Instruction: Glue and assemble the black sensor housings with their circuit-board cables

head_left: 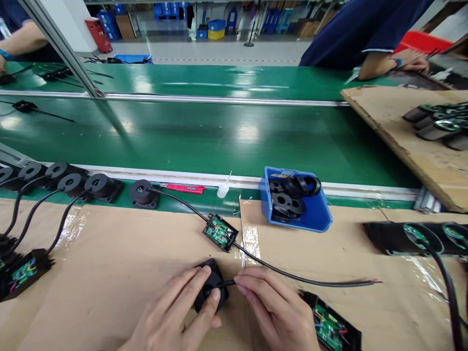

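Note:
My left hand (179,307) is closed on a black round housing with a square flange (212,270), thumb and fingers pressed on its top. In a pinch, my right hand (276,304) grips a black cable (228,282) whose end meets the housing's centre opening. Just beyond my hands lies an open black box with a green circuit board (221,232). One cable runs from it to another black housing (144,193); a second cable (310,281) ends in bare wires at the right. Beside my right hand is another box with a circuit board (332,326), partly hidden.
A blue bin (321,209) holds black rings and discs. A red utility knife (185,188) and a small white bottle (223,188) lie along the green bench edge. Several housings (98,186) stand left. A cardboard-topped surface (409,131) juts in right. Two people work across the belt.

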Demonstrator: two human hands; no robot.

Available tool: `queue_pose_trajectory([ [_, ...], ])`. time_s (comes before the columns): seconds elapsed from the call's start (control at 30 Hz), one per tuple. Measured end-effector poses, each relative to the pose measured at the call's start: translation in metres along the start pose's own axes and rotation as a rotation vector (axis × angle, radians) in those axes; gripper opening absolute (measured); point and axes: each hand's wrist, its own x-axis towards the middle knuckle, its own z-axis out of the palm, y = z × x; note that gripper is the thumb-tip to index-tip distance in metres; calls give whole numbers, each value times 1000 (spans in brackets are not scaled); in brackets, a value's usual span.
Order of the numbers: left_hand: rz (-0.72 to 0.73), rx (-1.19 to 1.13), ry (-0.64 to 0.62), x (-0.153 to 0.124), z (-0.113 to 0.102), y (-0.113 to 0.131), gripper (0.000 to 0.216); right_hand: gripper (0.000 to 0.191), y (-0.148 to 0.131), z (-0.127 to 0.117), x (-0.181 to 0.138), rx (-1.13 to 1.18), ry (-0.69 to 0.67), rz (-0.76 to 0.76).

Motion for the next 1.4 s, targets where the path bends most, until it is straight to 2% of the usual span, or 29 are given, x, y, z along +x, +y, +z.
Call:
queue_pose_trajectory([
  [0.23,54,34,-79,3,-8,-1,19,19,-1,0,2,-19,24,-2],
  [0.47,56,124,-14,17,-4,4,23,20,-4,-1,4,-44,51,-8],
  [0.63,90,133,-43,22,-4,5,28,21,-4,-2,5,-38,62,-11],
  [0.87,120,50,-97,19,-2,-2,19,23,-2,0,1,-55,53,-26],
  [1.0,125,64,-52,10,2,0,23,24,-3,-2,2,-78,61,-39],
  [1.1,151,151,-26,4,6,5,40,21,-10,-7,6,-186,73,-102],
  [1.2,127,179,4,2,7,8,24,15,-20,-9,6,-286,22,-223],
  [1.27,86,131,-5,3,7,7,15,19,-24,-5,4,-297,-21,-251],
  [1.4,47,39,-35,2,7,3,22,30,-27,8,-4,-382,-6,-265],
])
